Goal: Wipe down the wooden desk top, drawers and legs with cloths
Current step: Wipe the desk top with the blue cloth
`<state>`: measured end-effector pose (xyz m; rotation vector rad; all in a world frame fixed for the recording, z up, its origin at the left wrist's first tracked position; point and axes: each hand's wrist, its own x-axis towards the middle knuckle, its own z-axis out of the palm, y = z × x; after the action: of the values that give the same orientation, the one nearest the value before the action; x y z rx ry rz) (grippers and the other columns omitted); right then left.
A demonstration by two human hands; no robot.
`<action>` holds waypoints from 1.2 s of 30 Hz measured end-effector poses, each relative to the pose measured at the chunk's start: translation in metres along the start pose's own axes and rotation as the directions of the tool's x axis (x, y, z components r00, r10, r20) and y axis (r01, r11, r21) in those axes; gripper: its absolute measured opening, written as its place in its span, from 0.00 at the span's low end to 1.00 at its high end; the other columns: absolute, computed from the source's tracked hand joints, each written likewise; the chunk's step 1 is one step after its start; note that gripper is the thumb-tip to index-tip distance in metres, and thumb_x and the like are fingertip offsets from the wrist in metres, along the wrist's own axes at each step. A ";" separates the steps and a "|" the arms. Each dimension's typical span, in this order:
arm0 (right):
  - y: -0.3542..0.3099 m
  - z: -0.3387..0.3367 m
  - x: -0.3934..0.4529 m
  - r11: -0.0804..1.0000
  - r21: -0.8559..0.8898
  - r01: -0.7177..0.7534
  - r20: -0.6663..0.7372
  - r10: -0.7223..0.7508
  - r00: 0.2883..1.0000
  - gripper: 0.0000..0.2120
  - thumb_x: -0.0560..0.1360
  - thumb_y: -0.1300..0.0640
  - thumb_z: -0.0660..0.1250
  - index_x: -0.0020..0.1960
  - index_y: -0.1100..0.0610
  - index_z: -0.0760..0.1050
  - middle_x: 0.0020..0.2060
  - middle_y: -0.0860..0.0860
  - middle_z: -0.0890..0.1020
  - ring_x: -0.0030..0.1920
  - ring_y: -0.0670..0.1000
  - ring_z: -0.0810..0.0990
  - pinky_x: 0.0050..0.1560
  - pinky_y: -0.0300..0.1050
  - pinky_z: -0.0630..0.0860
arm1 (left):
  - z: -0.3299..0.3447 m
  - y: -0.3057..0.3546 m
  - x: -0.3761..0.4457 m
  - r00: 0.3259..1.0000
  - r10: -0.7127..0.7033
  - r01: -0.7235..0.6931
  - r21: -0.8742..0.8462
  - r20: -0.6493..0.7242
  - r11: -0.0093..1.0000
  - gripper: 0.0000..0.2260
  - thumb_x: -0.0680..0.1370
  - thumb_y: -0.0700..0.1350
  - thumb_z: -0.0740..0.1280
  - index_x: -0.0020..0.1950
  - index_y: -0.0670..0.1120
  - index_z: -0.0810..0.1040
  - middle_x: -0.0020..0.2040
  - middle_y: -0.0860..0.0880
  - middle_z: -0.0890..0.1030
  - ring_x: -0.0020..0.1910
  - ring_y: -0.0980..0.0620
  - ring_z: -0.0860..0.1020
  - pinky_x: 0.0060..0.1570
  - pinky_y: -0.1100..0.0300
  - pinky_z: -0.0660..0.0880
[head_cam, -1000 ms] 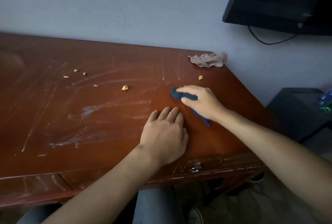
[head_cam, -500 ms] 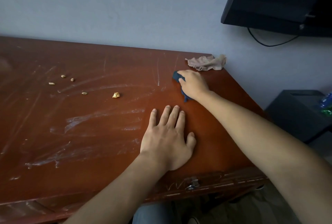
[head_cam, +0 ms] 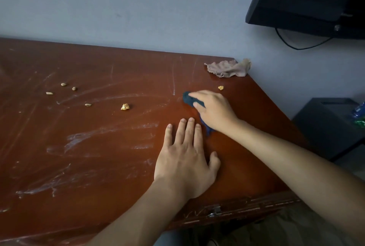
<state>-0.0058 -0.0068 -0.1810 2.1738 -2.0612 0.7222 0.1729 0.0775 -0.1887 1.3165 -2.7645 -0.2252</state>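
Dust streaks and pale smears cover the reddish-brown wooden tabletop (head_cam: 98,157), with small yellowish crumbs (head_cam: 125,106) scattered across its left and middle. The right hand (head_cam: 214,110) presses a dark blue cloth (head_cam: 189,98) against the wood near the far right part, fingers curled over it; the cloth's tail trails out under the wrist. The left hand (head_cam: 187,162) lies flat, fingers straight, palm down, just beside it. A crumpled beige cloth (head_cam: 229,69) sits at the far right corner.
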 end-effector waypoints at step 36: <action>-0.009 0.009 0.033 0.963 0.270 0.022 0.086 -0.047 0.995 0.14 0.78 0.59 0.72 0.63 0.52 0.83 0.62 0.47 0.83 0.63 0.45 0.80 0.68 0.37 0.70 | -0.005 -0.002 -0.002 0.998 -0.002 -0.001 -0.051 -0.056 0.999 0.36 0.83 0.66 0.45 0.85 0.47 0.48 0.85 0.49 0.47 0.84 0.50 0.42 0.81 0.45 0.39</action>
<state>0.0050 -0.0394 -0.1741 2.4196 -2.0674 0.9686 0.1767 0.0774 -0.1837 1.2911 -2.6938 -0.2538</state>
